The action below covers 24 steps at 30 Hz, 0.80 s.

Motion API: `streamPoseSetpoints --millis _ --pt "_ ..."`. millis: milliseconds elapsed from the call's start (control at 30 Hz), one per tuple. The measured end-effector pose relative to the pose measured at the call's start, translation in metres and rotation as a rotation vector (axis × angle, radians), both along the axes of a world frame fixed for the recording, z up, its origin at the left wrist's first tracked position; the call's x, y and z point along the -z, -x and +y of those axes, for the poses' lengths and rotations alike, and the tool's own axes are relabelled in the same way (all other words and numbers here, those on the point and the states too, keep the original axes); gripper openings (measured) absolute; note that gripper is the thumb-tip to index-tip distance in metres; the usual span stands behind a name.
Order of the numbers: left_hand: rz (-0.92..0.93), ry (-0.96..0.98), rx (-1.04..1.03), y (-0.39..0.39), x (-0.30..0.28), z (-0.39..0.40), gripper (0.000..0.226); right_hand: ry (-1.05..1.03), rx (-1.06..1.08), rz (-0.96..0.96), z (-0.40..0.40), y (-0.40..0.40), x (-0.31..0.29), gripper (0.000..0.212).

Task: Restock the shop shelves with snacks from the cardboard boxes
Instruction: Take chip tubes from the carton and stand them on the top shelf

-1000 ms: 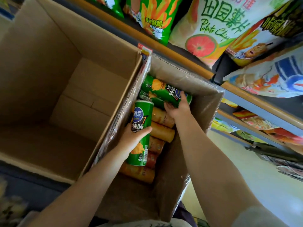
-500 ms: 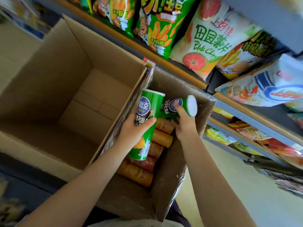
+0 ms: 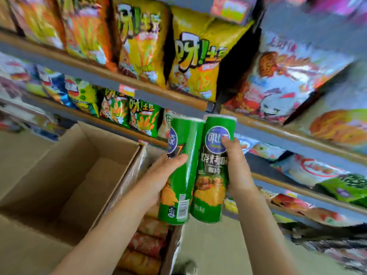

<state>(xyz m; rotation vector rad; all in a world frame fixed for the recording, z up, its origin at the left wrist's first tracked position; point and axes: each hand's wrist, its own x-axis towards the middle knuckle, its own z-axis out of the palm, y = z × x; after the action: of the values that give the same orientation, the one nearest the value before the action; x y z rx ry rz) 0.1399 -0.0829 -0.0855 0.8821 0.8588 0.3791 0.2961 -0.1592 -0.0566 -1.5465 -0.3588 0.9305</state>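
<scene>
Green tubes (image 3: 183, 171) gripped; orange tubes (image 3: 147, 247) in box (image 3: 172, 247).

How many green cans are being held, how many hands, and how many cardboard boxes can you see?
Green cans: 2, the left can and the right can
Hands: 2, the left hand and the right hand
Cardboard boxes: 2, the big box and the narrow box
Total: 6

Two green snack cans (image 3: 183, 171) (image 3: 213, 169) upright side by side, above the right-hand box. Two cardboard boxes: one open on the left (image 3: 65, 175), one beside it (image 3: 168, 253) with at least four orange and red cans (image 3: 146, 247) stacked inside. Three shelf levels (image 3: 103, 76) behind the green cans; bag count blurred.
</scene>
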Motion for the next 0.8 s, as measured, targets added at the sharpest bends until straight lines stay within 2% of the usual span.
streamPoseSetpoints --millis 33,67,133,167,233,367,433,500,633,733,800 --pt "-0.009 -0.042 -0.005 -0.012 -0.018 -0.006 0.011 -0.031 -0.009 -0.073 -0.011 -0.008 -0.019 0.055" --pt "-0.035 -0.096 0.001 -0.024 -0.039 -0.011 0.022 -0.082 -0.022 -0.145 -0.022 -0.017 -0.038 0.052" --pt "-0.1 -0.212 0.043 -0.048 -0.074 -0.021 0.046 -0.157 0.0 -0.24 -0.042 -0.035 -0.075 0.057" --pt "-0.12 -0.269 0.062 -0.061 -0.092 -0.026 0.05 -0.188 0.03 -0.288 -0.052 -0.044 -0.093 0.057" --pt "-0.176 -0.394 0.094 -0.088 -0.132 -0.038 0.049 -0.279 0.121 -0.41 -0.072 -0.063 -0.131 0.05" --pt "-0.346 -0.676 0.157 -0.15 -0.215 -0.066 0.028 -0.445 0.25 -0.635 -0.108 -0.108 -0.2 0.028" --pt "-0.405 -0.801 0.149 -0.184 -0.253 -0.08 0.031 -0.525 0.299 -0.749 -0.121 -0.134 -0.23 0.034" --pt "-0.448 -0.919 0.138 -0.216 -0.284 -0.091 0.033 -0.619 0.344 -0.834 -0.129 -0.163 -0.253 0.05" --pt "-0.56 -0.959 0.111 -0.282 -0.303 -0.095 0.049 -0.679 0.379 -1.001 -0.135 -0.218 -0.273 0.069" --pt "-0.523 -0.975 0.068 -0.325 -0.302 -0.093 0.081 -0.654 0.422 -1.051 -0.129 -0.259 -0.271 0.085" --pt "-0.445 -0.986 0.011 -0.346 -0.299 -0.09 0.083 -0.607 0.43 -1.062 -0.124 -0.28 -0.266 0.092"
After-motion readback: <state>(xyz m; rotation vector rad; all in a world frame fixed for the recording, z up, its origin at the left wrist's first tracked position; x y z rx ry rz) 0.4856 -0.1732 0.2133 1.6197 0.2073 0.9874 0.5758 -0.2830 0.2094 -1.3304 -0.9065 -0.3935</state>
